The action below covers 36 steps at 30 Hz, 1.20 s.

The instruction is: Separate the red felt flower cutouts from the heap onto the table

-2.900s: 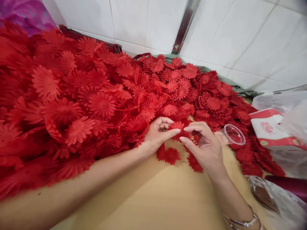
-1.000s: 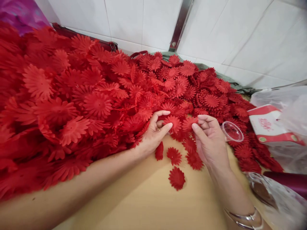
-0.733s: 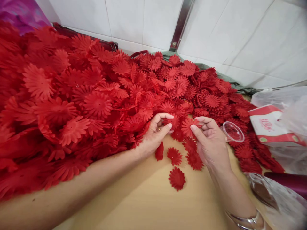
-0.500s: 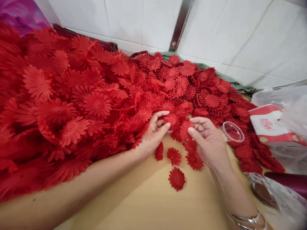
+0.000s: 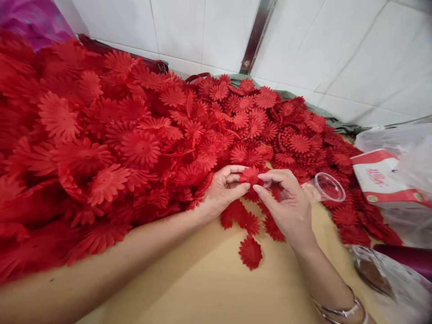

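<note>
Red flower point(image 5: 250, 174), one, many-petalled: held up at centre of frame, above the tan tabletop point(image 5: 216, 283). Left hand point(image 5: 221, 191): thumb and fingers closed on its left edge. Right hand point(image 5: 292, 202): thumb and forefinger slightly parted at its right edge; whether they gripped it could not be told. Progress: one piece in hand; many lay loose in the heap point(image 5: 141, 148) at left and centre. Right of centre, a closely overlapped pile point(image 5: 299, 144); whether finished, not evident. Below the hands, a small cluster point(image 5: 249, 221) and a single bloom point(image 5: 250, 252). Limits: heap along the left forearm point(image 5: 145, 240), tub point(image 5: 332, 199) and box point(image 5: 380, 177) at right, wall point(image 5: 303, 40) behind. Widest room: lower centre, between the arms.
</note>
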{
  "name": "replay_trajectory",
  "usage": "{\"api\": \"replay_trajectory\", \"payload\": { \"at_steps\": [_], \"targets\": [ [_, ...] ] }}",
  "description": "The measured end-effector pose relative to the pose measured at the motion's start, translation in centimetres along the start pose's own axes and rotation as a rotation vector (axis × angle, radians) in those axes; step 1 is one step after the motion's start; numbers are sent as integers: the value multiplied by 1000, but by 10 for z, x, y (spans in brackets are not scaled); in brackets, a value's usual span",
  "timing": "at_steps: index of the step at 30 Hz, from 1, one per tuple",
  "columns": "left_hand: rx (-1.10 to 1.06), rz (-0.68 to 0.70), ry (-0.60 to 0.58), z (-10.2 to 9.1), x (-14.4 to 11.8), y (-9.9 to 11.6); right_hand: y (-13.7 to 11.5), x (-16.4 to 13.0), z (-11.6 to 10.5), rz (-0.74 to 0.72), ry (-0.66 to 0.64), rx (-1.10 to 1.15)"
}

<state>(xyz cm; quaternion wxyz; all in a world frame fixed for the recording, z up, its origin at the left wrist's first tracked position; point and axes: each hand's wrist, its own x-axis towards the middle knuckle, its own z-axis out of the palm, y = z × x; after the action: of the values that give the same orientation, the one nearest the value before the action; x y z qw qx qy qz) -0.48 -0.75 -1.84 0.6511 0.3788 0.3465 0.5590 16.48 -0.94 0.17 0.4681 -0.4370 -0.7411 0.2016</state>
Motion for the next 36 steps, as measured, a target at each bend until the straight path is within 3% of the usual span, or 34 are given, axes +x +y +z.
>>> {"api": "replay_trajectory", "payload": {
  "at_steps": [11,19,28,33,36],
  "targets": [
    [76,1,-19,2,0,2,-2,-2,2,-42,-55,-65],
    [112,-18,-75,-2,0,2,-5,-2,4,-1,-12,15],
    [129,-34,-3,1,-3,7,-2,-4,3,31,-33,110],
    [127,-39,-45,2,-4,6,7,-5,5,190,44,265],
    [91,-20,-8,2,-3,4,14,-4,8,318,148,463]
  ]
}}
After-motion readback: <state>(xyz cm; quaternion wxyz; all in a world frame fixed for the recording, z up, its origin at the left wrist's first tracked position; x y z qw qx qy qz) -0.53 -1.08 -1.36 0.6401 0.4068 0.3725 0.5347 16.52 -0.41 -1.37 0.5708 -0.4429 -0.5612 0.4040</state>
